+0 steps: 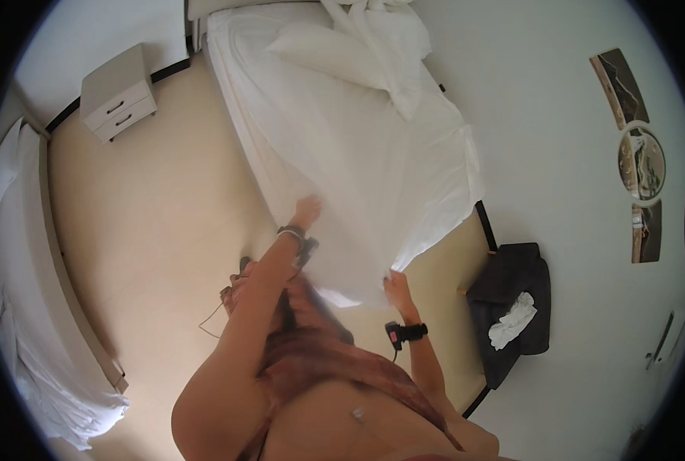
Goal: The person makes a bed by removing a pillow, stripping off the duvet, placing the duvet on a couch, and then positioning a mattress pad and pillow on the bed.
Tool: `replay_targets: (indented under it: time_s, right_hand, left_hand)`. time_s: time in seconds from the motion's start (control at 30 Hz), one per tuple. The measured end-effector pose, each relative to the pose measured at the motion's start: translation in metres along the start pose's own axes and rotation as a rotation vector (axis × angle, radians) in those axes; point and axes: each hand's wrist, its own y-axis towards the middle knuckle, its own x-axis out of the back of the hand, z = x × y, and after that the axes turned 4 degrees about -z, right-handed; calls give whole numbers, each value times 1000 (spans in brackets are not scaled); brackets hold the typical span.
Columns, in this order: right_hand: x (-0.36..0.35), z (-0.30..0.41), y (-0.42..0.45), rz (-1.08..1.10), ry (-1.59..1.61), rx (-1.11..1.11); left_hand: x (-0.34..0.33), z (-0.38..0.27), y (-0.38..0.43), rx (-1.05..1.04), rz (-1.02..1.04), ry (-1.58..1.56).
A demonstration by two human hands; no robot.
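A white bed sheet (pixel 365 190) spreads over the bed before me, and its near end hangs lifted off the mattress. My right hand (pixel 398 291) grips the near edge of the sheet, with folds running away from the fingers. Over the left part of the sheet is my left hand (pixel 308 210), blurred, fingers curled; whether it pinches the cloth cannot be told. A white pillow (pixel 331 55) lies near the head of the bed, beside a bunched white cover (pixel 383 29). Both wrists wear dark straps with small devices.
A two-drawer nightstand (pixel 117 95) stands at the far left against the wall. A second bed with white bedding (pixel 25 276) runs along the left. To the right, a dark armchair (pixel 510 288) holds a crumpled white cloth (pixel 512 321). Pictures (pixel 641 164) hang on the right wall.
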Motion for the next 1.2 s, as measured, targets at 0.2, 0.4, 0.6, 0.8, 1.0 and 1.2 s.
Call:
replay_targets:
  time_s: [0.2, 0.4, 0.6, 0.8, 1.0, 1.2]
  right_hand:
    - [-6, 93, 18, 222, -128, 102]
    - [2, 26, 70, 529, -160, 81]
    - [0, 30, 238, 215, 338, 260]
    - [-78, 94, 378, 474, -74, 200]
    - [-157, 128, 404, 595, -718, -72]
    - [-170, 107, 437, 432, -618, 70]
  left_hand:
    - [19, -20, 61, -396, 122, 418]
    - [-63, -69, 16, -610, -238, 1333]
    - [-25, -67, -47, -1286, 1, 1991]
    - [-91, -61, -83, -571, 154, 1867]
    - [-69, -128, -97, -528, 411, 1907]
    - [-4, -225, -44, -432, 902, 1650]
